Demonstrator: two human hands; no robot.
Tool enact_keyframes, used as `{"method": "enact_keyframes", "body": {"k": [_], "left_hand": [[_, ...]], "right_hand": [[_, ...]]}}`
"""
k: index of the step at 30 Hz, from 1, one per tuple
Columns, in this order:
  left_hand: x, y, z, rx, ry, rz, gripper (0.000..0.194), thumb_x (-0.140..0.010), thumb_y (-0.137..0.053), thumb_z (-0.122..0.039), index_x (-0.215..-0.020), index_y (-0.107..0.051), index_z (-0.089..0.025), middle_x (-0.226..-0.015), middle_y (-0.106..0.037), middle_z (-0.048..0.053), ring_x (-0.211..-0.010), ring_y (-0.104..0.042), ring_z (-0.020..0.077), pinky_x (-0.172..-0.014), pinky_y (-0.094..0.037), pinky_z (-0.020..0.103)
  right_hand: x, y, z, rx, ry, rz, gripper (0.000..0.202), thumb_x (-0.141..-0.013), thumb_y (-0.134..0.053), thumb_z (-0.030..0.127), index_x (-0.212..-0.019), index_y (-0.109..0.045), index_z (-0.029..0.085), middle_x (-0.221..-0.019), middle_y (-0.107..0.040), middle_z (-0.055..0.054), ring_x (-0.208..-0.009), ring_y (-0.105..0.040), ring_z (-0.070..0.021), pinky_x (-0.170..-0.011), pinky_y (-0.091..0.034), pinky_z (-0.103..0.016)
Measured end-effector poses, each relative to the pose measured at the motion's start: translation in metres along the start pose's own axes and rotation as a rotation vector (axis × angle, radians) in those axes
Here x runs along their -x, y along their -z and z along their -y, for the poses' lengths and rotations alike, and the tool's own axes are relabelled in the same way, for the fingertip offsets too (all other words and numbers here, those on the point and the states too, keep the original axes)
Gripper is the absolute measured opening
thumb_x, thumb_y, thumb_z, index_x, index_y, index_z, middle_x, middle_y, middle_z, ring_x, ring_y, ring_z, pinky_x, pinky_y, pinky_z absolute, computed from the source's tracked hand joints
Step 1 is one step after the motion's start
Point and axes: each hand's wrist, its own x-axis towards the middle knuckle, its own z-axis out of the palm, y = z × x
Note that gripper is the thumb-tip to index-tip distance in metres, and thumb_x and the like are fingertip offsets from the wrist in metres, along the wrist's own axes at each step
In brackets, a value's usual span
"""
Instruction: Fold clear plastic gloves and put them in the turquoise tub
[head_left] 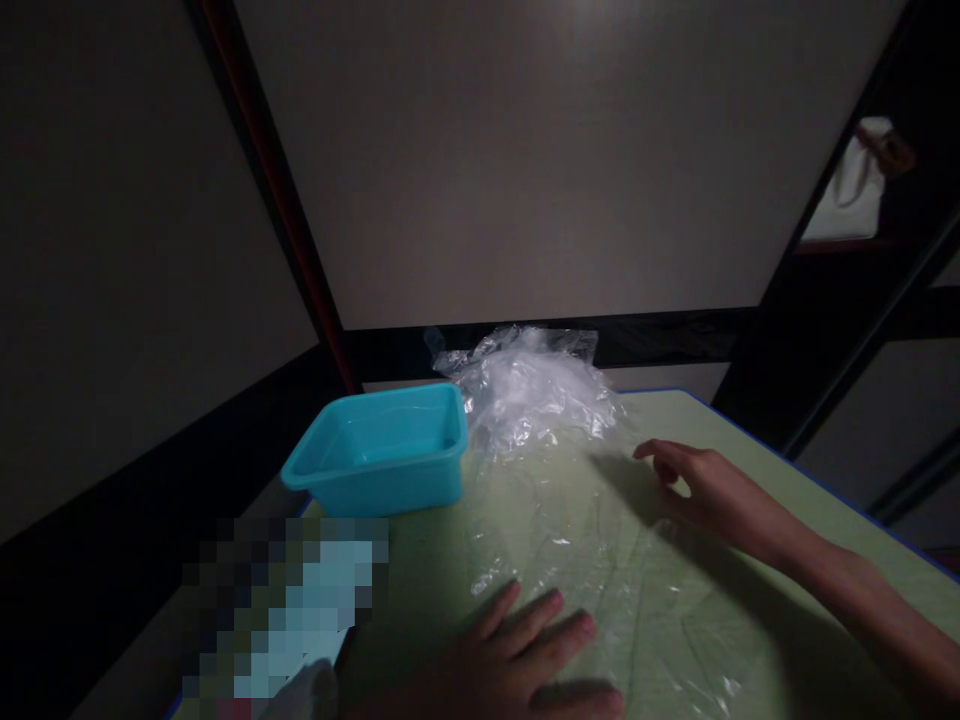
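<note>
"Across our green tabletop (420,600) lies clear plastic sheeting (540,510). How will it handle?"

"Light, limp, likely slippery; best pinched by an edge. Our left hand (514,660) is spread over it; our right hand (709,487) hovers, loosely curled, apparently holding nothing in this dimness."

"And the turquoise tub (394,488)?"

"We see only bare inner walls."

no legible text, no label, brand or number that can be read, no readable sign
</note>
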Motion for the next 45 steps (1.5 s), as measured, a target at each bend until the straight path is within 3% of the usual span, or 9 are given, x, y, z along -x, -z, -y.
{"method": "enact_keyframes", "body": {"k": [3, 5, 7, 10, 28, 34, 39, 43, 45], "left_hand": [[0.000, -0.002, 0.000, 0.045, 0.037, 0.039, 0.039, -0.097, -0.028, -0.039, -0.135, -0.035, -0.030, -0.144, -0.034, 0.004, -0.128, -0.038, 0.0295, -0.099, -0.040, 0.045], [0.001, -0.006, -0.001, 0.068, 0.056, 0.021, 0.039, -0.097, -0.030, -0.039, -0.135, -0.035, -0.031, -0.144, -0.034, 0.004, -0.128, -0.037, 0.0305, -0.100, -0.039, 0.047], [0.001, -0.012, -0.002, 0.082, 0.065, -0.004, 0.040, -0.096, -0.033, -0.039, -0.136, -0.034, -0.031, -0.144, -0.033, 0.004, -0.129, -0.036, 0.0308, -0.100, -0.038, 0.048], [0.002, -0.017, -0.003, 0.084, 0.069, -0.005, 0.041, -0.096, -0.033, -0.039, -0.137, -0.032, -0.031, -0.144, -0.032, 0.004, -0.129, -0.035, 0.0312, -0.100, -0.038, 0.050], [0.002, -0.004, -0.007, -0.017, 0.044, 0.008, 0.039, -0.097, -0.028, -0.040, -0.134, -0.035, -0.031, -0.143, -0.037, 0.006, -0.124, -0.042, 0.0326, -0.093, -0.044, 0.050], [-0.001, 0.005, -0.009, -0.048, 0.060, -0.047, 0.037, -0.096, -0.033, -0.039, -0.131, -0.041, -0.028, -0.136, -0.047, 0.005, -0.119, -0.049, 0.0305, -0.093, -0.044, 0.050], [-0.013, -0.015, -0.020, -0.089, 0.133, -0.227, 0.042, -0.094, -0.040, -0.041, -0.136, -0.032, -0.035, -0.122, -0.058, 0.005, -0.116, -0.052, 0.0280, -0.093, -0.043, 0.051], [-0.013, -0.015, -0.018, 0.033, 0.166, -0.170, 0.043, -0.095, -0.039, -0.030, -0.135, -0.034, -0.016, -0.134, -0.049, 0.011, -0.125, -0.043, 0.0253, -0.102, -0.039, 0.040], [-0.011, -0.009, -0.011, 0.133, 0.417, -0.084, 0.047, -0.093, -0.039, -0.023, -0.136, -0.032, -0.006, -0.142, -0.038, 0.015, -0.130, -0.036, 0.0229, -0.104, -0.037, 0.031]], "right_hand": [[0.001, -0.005, 0.022, -0.215, 0.026, 0.038, 0.020, -0.084, -0.039, 0.020, -0.091, -0.057, 0.016, -0.069, -0.062, -0.004, -0.059, -0.058, -0.0158, -0.054, -0.048, -0.028], [0.006, -0.013, 0.043, -0.350, 0.125, 0.130, 0.025, -0.089, -0.039, 0.027, -0.101, -0.059, 0.015, -0.098, -0.066, -0.010, -0.084, -0.063, -0.0185, -0.070, -0.053, -0.031], [0.012, -0.023, 0.061, -0.338, 0.243, 0.212, 0.040, -0.093, -0.037, 0.031, -0.126, -0.049, 0.013, -0.130, -0.053, -0.014, -0.119, -0.049, -0.0224, -0.098, -0.041, -0.040], [0.019, -0.038, 0.073, -0.242, 0.341, 0.390, 0.049, -0.095, -0.032, 0.034, -0.140, -0.032, 0.014, -0.147, -0.031, -0.010, -0.135, -0.026, -0.0235, -0.110, -0.021, -0.047], [-0.011, -0.050, 0.023, -0.049, 0.260, 0.355, 0.056, -0.095, -0.023, 0.046, -0.143, -0.025, 0.018, -0.148, -0.025, -0.007, -0.137, -0.016, -0.0251, -0.110, -0.015, -0.053], [0.000, -0.036, 0.033, -0.212, 0.217, 0.223, 0.052, -0.096, -0.024, 0.043, -0.138, -0.037, 0.015, -0.144, -0.036, -0.011, -0.132, -0.031, -0.0256, -0.108, -0.022, -0.053], [0.008, -0.029, 0.057, -0.323, 0.301, 0.266, 0.045, -0.097, -0.027, 0.035, -0.131, -0.047, 0.013, -0.135, -0.049, -0.010, -0.125, -0.043, -0.0216, -0.106, -0.034, -0.043], [0.007, -0.035, 0.067, -0.262, 0.336, 0.316, 0.043, -0.096, -0.029, 0.027, -0.131, -0.046, 0.010, -0.135, -0.049, -0.011, -0.125, -0.044, -0.0203, -0.105, -0.035, -0.040], [0.007, -0.038, 0.067, -0.232, 0.314, 0.311, 0.043, -0.094, -0.030, 0.024, -0.131, -0.046, 0.008, -0.135, -0.049, -0.013, -0.124, -0.045, -0.0202, -0.105, -0.036, -0.039]]}}
